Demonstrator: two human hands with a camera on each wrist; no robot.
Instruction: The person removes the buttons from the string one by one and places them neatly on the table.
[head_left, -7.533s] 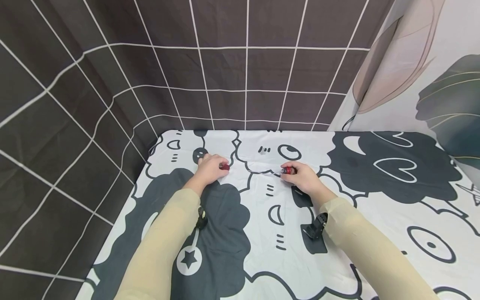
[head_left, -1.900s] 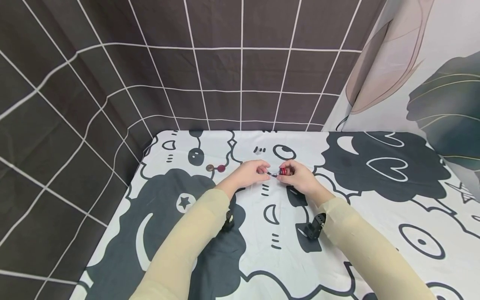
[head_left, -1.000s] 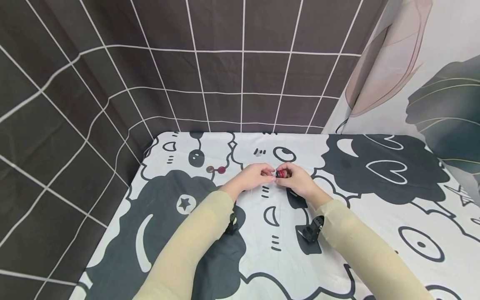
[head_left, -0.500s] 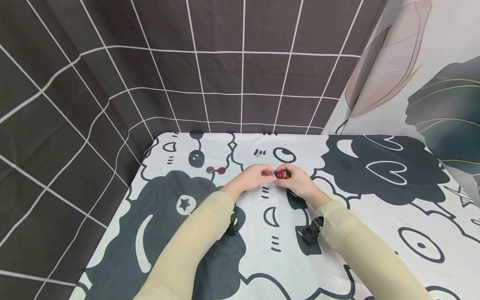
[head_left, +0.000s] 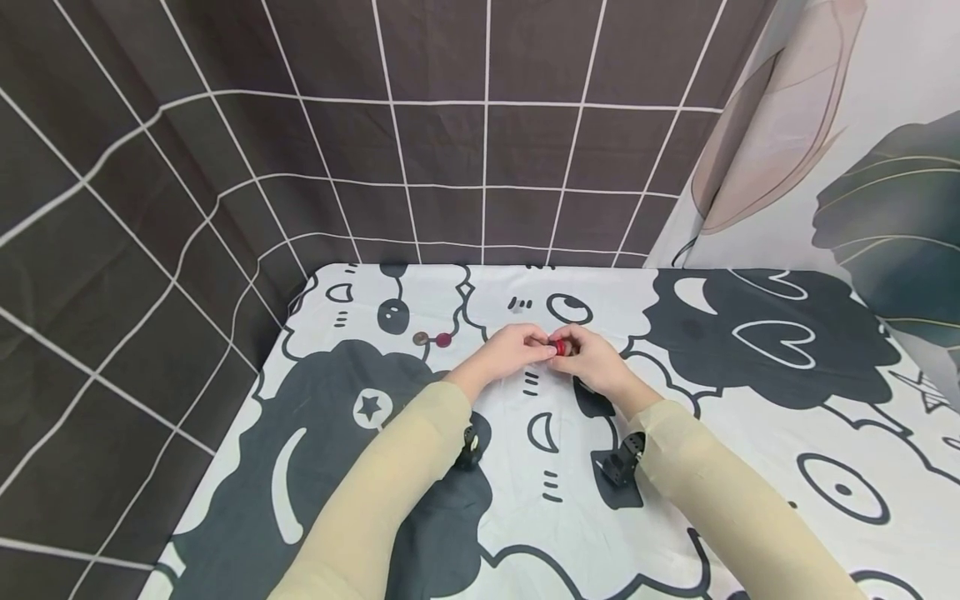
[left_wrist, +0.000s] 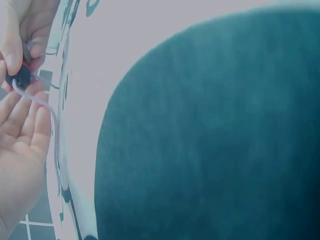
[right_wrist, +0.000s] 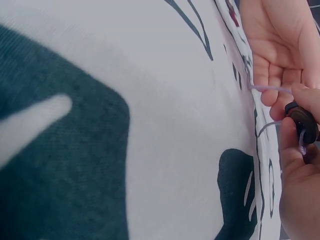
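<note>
In the head view my two hands meet fingertip to fingertip over the patterned bedsheet. My right hand [head_left: 596, 360] grips a short stack of red and dark buttons [head_left: 559, 347] threaded on a thin lilac string. My left hand [head_left: 510, 350] pinches the near end of the stack. In the left wrist view that end is a dark button [left_wrist: 21, 77] with holes, its string [left_wrist: 54, 125] passing through and trailing down. From the right wrist view, a brown button [right_wrist: 302, 120] shows at the other end, with string coming out of it. Fingers hide the stack's middle.
On the sheet left of the hands lie a brown button [head_left: 420, 339] and a red button [head_left: 444, 340], side by side. A dark grid-patterned cloth [head_left: 435, 142] hangs behind and at left. A leaf-printed curtain [head_left: 892, 208] hangs at right.
My left hand has moved right from the two loose buttons to the right hand. The dark button seen at the stack's end is now covered by left fingers. The right hand has stayed nearly still.
</note>
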